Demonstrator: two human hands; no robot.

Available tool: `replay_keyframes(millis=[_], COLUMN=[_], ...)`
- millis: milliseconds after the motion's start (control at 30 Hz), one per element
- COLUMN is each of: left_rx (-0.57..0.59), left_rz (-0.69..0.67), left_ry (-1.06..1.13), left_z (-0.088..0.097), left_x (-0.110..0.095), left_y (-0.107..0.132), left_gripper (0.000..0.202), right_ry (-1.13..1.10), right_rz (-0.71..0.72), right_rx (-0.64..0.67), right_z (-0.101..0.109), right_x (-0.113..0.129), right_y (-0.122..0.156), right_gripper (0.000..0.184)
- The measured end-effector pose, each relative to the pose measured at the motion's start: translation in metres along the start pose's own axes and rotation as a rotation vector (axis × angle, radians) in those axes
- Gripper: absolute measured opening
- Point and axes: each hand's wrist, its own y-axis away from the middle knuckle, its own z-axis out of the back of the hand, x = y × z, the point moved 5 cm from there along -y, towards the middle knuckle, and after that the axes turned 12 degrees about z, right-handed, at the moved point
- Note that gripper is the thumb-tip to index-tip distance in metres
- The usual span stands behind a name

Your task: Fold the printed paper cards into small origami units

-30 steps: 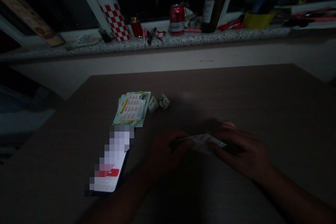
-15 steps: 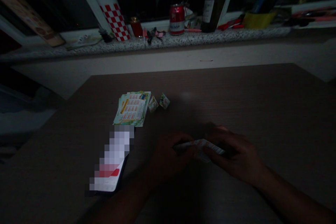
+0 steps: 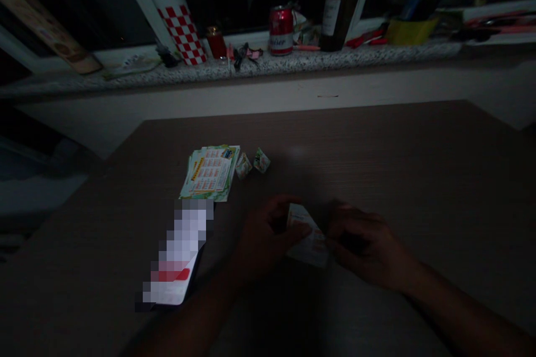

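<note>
A folded paper sheet (image 3: 307,242), pale with orange print, is held above the table between my two hands. My left hand (image 3: 270,234) grips its left side, thumb across the front. My right hand (image 3: 364,240) is closed at the sheet's right corner, fingertips pinched against it. Left of my hands lies a stack of similar printed sheets (image 3: 211,170), green-edged with orange number blocks. Two small folded paper pieces (image 3: 243,166) sit just right of that stack. Below the stack lies a lit smartphone (image 3: 178,290), most of its screen blurred out.
Behind the brown table (image 3: 377,145) runs a granite windowsill (image 3: 251,70). On it stand a red-and-white checkered bottle (image 3: 184,33), a red can (image 3: 281,30), a dark bottle (image 3: 333,22) and a yellow container (image 3: 410,30). The scene is dim.
The sheet has turned from nearly edge-on to showing a slanted, folded face. My left fingers have lifted and spread behind it; my right hand has shifted slightly to its corner.
</note>
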Motion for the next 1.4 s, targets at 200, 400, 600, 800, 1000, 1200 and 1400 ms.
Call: replay_keyframes(millis=[200,400,600,800,1000,1200,1400], left_rx=[0.086,0.148,0.163,0.103,-0.133,-0.287,-0.402], left_rz=[0.033,0.021,0.056,0.034,-0.052,-0.377,-0.915], left_ry=[0.029,0.068,0.031,0.012,-0.133,-0.47,-0.726], left_z=[-0.007,-0.009,-0.009,-0.007,0.004,0.002,-0.007], left_x=[0.002,0.005,0.007,0.007,0.002,-0.013,-0.038], left_y=[0.0,-0.002,-0.004,-0.004,-0.002,0.012,0.035], left_gripper=[0.043,0.036,0.037,0.026,0.021,0.012,0.025], right_ry=[0.006,0.01,0.046,0.058,0.081,0.148,0.291], right_rz=[-0.042,-0.076,-0.082,-0.065,-0.029,0.096,0.208], right_rx=[0.017,-0.023,0.043,-0.004,-0.109,-0.24,-0.211], right_z=[-0.004,-0.002,-0.005,-0.002,0.006,0.015,0.014], right_x=[-0.001,-0.006,-0.005,-0.004,-0.003,0.006,0.016], right_y=[-0.001,0.001,-0.001,-0.001,-0.001,-0.003,-0.004], right_gripper=[0.017,0.021,0.02,0.012,0.007,0.015,0.021])
